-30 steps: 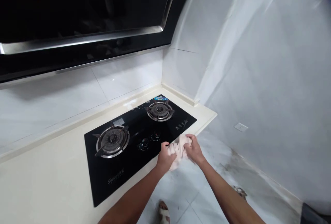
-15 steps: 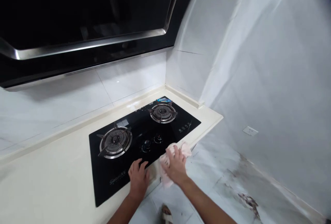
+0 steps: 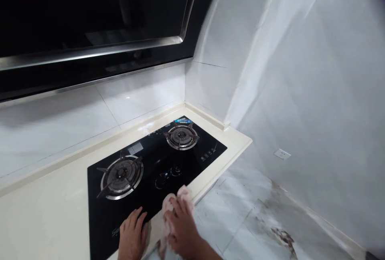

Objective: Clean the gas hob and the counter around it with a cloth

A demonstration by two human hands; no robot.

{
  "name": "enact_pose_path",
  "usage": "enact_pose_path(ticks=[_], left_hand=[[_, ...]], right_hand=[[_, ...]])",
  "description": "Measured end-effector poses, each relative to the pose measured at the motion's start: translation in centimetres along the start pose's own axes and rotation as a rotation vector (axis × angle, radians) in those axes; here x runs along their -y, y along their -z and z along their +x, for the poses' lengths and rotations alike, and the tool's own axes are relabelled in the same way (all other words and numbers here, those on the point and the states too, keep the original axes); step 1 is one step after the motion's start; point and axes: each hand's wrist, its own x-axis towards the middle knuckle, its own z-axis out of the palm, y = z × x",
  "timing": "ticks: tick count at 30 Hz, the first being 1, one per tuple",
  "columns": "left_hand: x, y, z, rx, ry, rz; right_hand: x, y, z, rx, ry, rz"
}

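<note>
A pale pink cloth [image 3: 184,192] is bunched under my right hand [image 3: 182,224], whose fingers curl over it at the front edge of the counter. Part of the cloth hangs down over that edge. To the left, my left hand [image 3: 132,232] rests at the front border of the black glass gas hob [image 3: 153,160], fingers stretched out and holding nothing. Between the hob's two burners, nearer the front, are two control knobs [image 3: 162,178]. The left burner [image 3: 122,174] and right burner [image 3: 182,135] both carry dark pan supports.
A black range hood [image 3: 90,15] overhangs the hob. The cream countertop [image 3: 39,216] runs along the tiled wall and ends at a corner on the right. A wall socket [image 3: 282,154] sits low on the right wall, above the marbled floor [image 3: 240,220].
My right hand has slid the cloth leftward and nearer along the counter's front edge. The view has shifted, so the hob appears further left and lower. My left hand stays by the hob's front.
</note>
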Motion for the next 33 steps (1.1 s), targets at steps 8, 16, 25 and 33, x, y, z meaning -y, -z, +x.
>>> enact_pose_path(ticks=[8, 16, 25, 33], left_hand=[[0.3, -0.1, 0.0, 0.025, 0.001, -0.028], [0.2, -0.1, 0.1, 0.006, -0.022, -0.008], [0.2, -0.4, -0.4, 0.012, -0.016, 0.010], [0.5, -0.6, -0.4, -0.032, -0.041, 0.045]], right_hand=[[-19.2, 11.2, 4.3, -0.391, -0.634, -0.244], [-19.5, 12.0, 6.9, -0.654, -0.973, -0.308], [-4.3, -0.1, 4.3, -0.544, -0.323, -0.026], [-1.7, 0.2, 6.6, -0.212, -0.196, -0.139]])
